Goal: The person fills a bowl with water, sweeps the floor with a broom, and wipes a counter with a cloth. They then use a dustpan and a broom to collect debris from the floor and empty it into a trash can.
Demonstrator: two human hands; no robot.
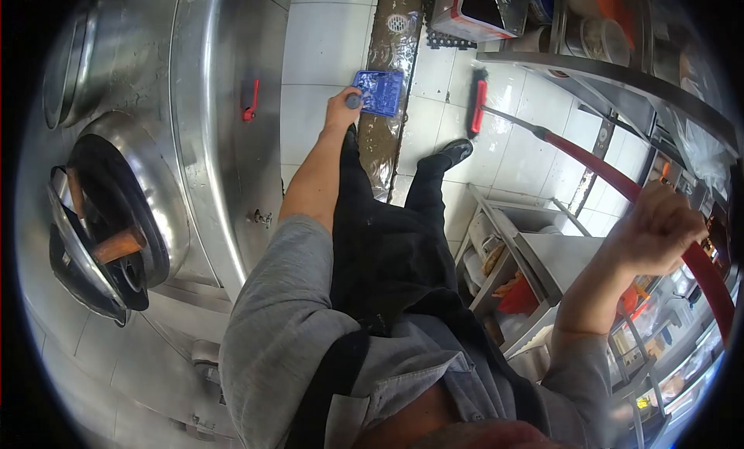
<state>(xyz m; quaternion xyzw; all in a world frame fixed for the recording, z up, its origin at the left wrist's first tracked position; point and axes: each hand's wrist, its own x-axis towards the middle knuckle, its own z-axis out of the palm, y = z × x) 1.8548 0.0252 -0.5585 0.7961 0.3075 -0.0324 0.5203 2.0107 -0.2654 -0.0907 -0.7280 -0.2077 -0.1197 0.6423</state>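
Observation:
My left hand (pixel 344 109) is closed around the grey handle end of a blue dustpan (pixel 380 92), which is held low over the wet floor channel. My right hand (pixel 661 230) grips the long red handle of a broom (pixel 589 160) at the right. The broom's red head (pixel 478 108) with dark bristles rests on the white floor tiles, to the right of the dustpan and apart from it.
A steel counter (pixel 232 100) runs along the left, with a wok (pixel 167 193) and pans on it. Steel shelves (pixel 573 61) with containers stand at the upper right. A low rack (pixel 504 240) is beside my legs. A drain (pixel 397 23) lies in the channel.

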